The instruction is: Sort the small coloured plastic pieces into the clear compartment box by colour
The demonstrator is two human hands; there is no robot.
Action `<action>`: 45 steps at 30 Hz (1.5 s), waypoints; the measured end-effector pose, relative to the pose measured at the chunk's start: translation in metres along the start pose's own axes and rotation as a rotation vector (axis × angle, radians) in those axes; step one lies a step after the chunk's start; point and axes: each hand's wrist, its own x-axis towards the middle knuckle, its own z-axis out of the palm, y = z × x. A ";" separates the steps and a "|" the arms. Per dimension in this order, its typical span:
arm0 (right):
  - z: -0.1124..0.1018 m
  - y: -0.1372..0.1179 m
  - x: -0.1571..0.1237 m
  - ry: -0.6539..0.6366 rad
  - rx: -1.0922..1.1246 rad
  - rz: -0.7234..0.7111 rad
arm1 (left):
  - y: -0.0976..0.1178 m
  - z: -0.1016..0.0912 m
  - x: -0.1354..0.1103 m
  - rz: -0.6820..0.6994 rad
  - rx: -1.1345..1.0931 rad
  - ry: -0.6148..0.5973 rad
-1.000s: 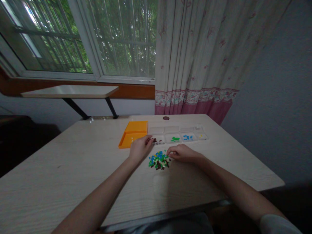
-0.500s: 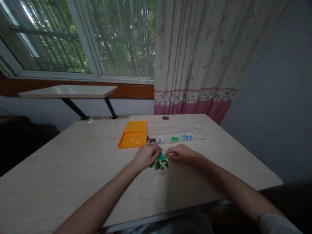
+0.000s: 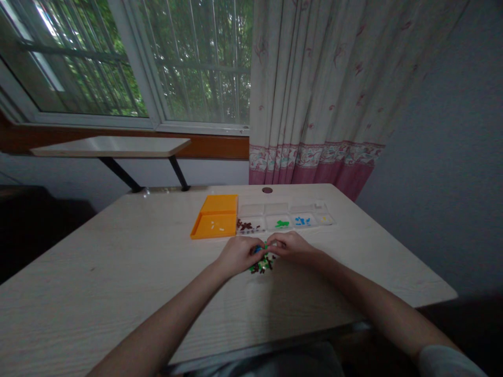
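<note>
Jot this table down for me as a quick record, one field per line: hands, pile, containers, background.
Left hand: over the left side of the mixed pile, grip contents unclear
Right hand: at the pile's right side, grip contents unclear
Pile colors: green, blue and brown visible, partly hidden by hands
Orange box: open, white pieces inside
Clear containers: row holding, left to right, brown pieces, green pieces, blue pieces, something yellow
Background: window, curtain, raised shelf
</note>
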 end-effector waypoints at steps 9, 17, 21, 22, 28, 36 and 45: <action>0.003 0.002 0.001 0.046 0.055 0.018 | 0.001 -0.001 -0.001 -0.016 -0.063 -0.001; 0.003 0.003 0.001 0.080 0.063 0.006 | -0.001 0.001 0.000 -0.053 -0.163 0.038; 0.002 -0.002 0.001 0.089 0.077 0.037 | -0.002 0.001 0.000 -0.046 -0.177 0.050; 0.002 -0.003 0.001 0.088 0.090 0.047 | -0.002 0.001 0.000 -0.046 -0.177 0.056; 0.005 -0.003 0.001 0.050 0.202 0.082 | -0.003 0.003 0.000 -0.042 -0.191 0.080; 0.002 0.002 -0.001 0.188 0.151 0.055 | -0.003 -0.022 -0.002 0.002 -0.188 -0.076; -0.028 0.000 -0.008 0.599 0.077 0.138 | -0.010 -0.041 -0.014 0.071 -0.160 -0.362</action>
